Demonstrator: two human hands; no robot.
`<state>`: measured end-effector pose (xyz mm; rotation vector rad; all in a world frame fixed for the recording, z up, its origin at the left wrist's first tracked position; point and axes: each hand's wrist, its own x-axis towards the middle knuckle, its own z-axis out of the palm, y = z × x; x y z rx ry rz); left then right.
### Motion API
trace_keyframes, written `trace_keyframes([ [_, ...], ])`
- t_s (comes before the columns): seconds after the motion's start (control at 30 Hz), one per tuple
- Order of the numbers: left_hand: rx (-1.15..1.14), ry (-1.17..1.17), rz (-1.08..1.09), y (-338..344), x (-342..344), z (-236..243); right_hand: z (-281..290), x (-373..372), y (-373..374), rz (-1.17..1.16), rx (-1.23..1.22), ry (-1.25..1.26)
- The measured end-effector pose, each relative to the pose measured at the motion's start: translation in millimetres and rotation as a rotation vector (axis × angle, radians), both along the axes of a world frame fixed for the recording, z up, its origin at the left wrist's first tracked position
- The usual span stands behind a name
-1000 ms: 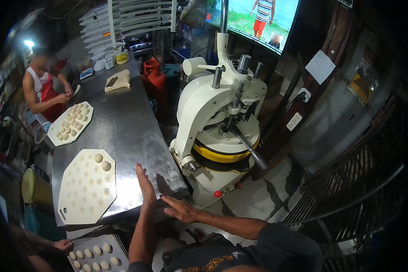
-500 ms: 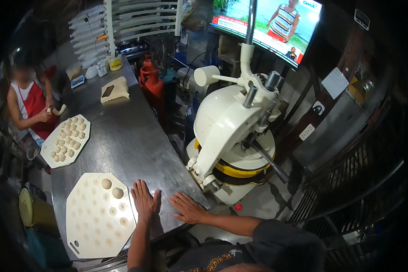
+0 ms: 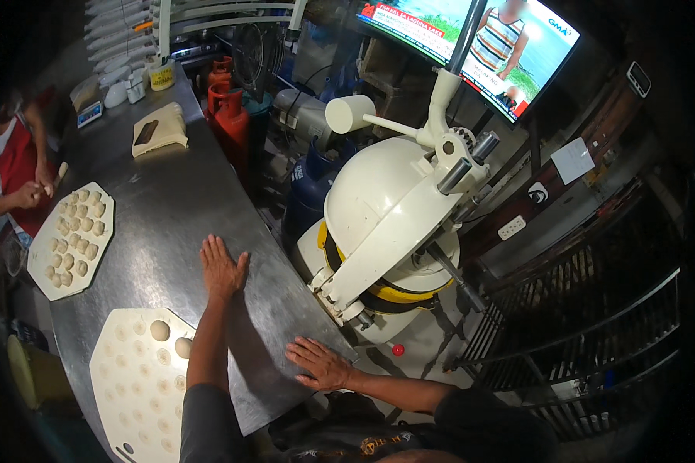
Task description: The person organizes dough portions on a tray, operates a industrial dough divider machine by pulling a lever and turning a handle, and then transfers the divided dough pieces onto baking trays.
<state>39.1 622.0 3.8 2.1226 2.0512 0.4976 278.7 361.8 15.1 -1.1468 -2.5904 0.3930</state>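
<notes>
My left hand [image 3: 222,268] lies palm down, fingers spread, on the metal table [image 3: 158,212], holding nothing. Beside the table's right edge my right hand [image 3: 319,364] rests flat, its fingers stretched out and free of any object. Nearest to my left forearm is a white eight-sided board [image 3: 120,393] marked with round floury prints. Two dough balls sit at its far end: one dough ball [image 3: 160,330] in plain sight, the other [image 3: 183,347] right against my arm. That arm hides the board's right side.
Farther left, another white board [image 3: 40,255] carries several dough balls; a person in a red apron [image 3: 14,166] works behind it. A big cream-coloured machine [image 3: 374,193] with a long handle stands right of the table. Red gas cylinders [image 3: 225,123] are beyond the table's far right edge.
My left hand has moved forward along the table, away from the board's edge, and its forearm now covers part of the board. My right hand stays put. The view has shifted.
</notes>
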Motion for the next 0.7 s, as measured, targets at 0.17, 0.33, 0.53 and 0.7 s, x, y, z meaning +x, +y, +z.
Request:
trace_keyframes([
  [0.17,0.002,0.039,-0.188,-22,83,0,3,2,3,0.012,0.012,-0.012],
  [0.33,0.061,0.002,-0.273,-84,91,-4,4,4,1,0.018,0.062,0.046],
  [0.53,0.124,-0.074,-0.280,-155,91,-3,-11,13,-3,0.008,0.107,0.165],
  [0.7,0.080,-0.188,-0.244,-223,68,-3,-11,14,-1,0.038,0.020,0.189],
])
